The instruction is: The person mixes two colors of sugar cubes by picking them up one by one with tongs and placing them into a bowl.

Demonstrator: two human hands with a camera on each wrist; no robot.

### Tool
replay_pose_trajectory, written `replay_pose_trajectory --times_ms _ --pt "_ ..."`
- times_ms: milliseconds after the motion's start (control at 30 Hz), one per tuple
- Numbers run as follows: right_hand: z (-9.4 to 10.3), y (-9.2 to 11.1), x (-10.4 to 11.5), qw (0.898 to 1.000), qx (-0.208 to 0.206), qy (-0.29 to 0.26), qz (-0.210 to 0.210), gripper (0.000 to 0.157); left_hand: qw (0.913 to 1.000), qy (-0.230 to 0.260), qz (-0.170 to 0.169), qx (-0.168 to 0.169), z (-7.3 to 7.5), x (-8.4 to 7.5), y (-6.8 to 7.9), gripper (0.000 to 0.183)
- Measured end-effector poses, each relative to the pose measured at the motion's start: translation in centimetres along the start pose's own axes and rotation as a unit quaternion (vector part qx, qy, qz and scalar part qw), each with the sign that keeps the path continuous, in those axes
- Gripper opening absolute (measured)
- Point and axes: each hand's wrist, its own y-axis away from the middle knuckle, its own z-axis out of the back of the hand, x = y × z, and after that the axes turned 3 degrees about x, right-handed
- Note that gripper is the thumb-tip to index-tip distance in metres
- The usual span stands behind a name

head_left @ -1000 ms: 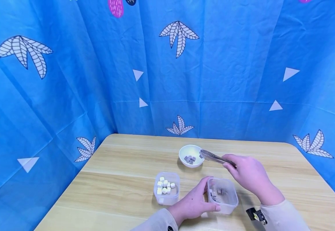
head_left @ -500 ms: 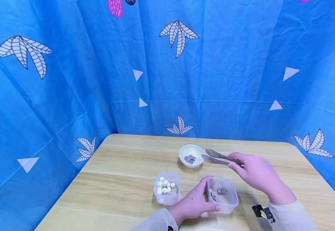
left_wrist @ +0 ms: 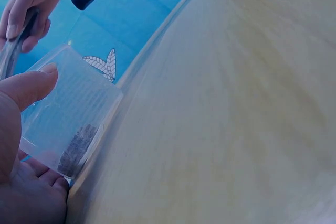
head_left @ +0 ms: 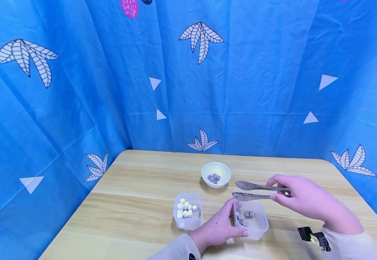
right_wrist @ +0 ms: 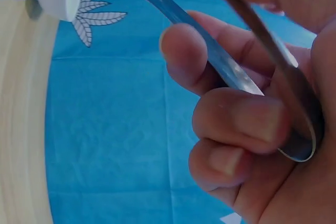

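My right hand [head_left: 305, 196] holds metal tongs [head_left: 256, 187] with perforated tips spread apart and nothing between them. In the right wrist view, the fingers curl round the tongs' arms [right_wrist: 231, 72] near the bend. The tips hover over the far rim of a clear plastic container [head_left: 256, 231] with several grey-brown cubes [head_left: 241, 218] inside. My left hand [head_left: 217, 225] grips that container from its left side, thumb at the front, fingers behind. The left wrist view shows the thumb against the container wall [left_wrist: 68, 103]. Behind stands a white bowl [head_left: 222, 169] with several grey-brown cubes [head_left: 213, 178].
Left of my left hand is a second clear container [head_left: 188, 224] holding several small white cubes [head_left: 185, 206]. Everything stands on a wooden table [head_left: 136, 180]. A blue patterned curtain [head_left: 256, 90] hangs behind and at both sides.
The tongs have opened and let go of a cube at the bowl. My right hand has moved right and toward me, carrying the tongs from the bowl to the container. The left hand stays put.
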Motion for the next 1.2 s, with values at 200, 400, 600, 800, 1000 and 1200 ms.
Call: replay_pose_trajectory --times_ms 200,400,600,800,1000,1200 --pt "0.5 0.4 -0.1 1.0 0.019 0.018 0.003 0.023 1.0 -0.004 0.001 0.0 0.1 0.0 -0.1 0.095" --pt "0.5 0.4 0.3 0.998 0.051 0.02 0.005 0.018 1.0 0.002 -0.007 0.004 0.2 0.0 -0.2 0.093" --pt "0.1 0.2 0.7 0.998 0.055 0.028 0.013 0.014 0.9999 -0.004 -0.007 0.006 0.2 0.0 -0.2 0.095" --pt "-0.9 -0.2 1.2 0.996 0.078 0.026 0.026 0.014 0.9999 -0.002 -0.01 0.009 0.3 0.0 -0.2 0.094" --pt "-1.8 -0.7 1.4 0.995 0.088 0.042 0.037 0.016 0.9999 -0.01 -0.002 0.006 0.4 -0.1 -0.3 0.096" --pt "-2.4 -1.0 1.4 0.994 0.083 0.05 0.056 0.017 0.9999 -0.006 0.002 0.008 0.3 -0.1 -0.2 0.096"
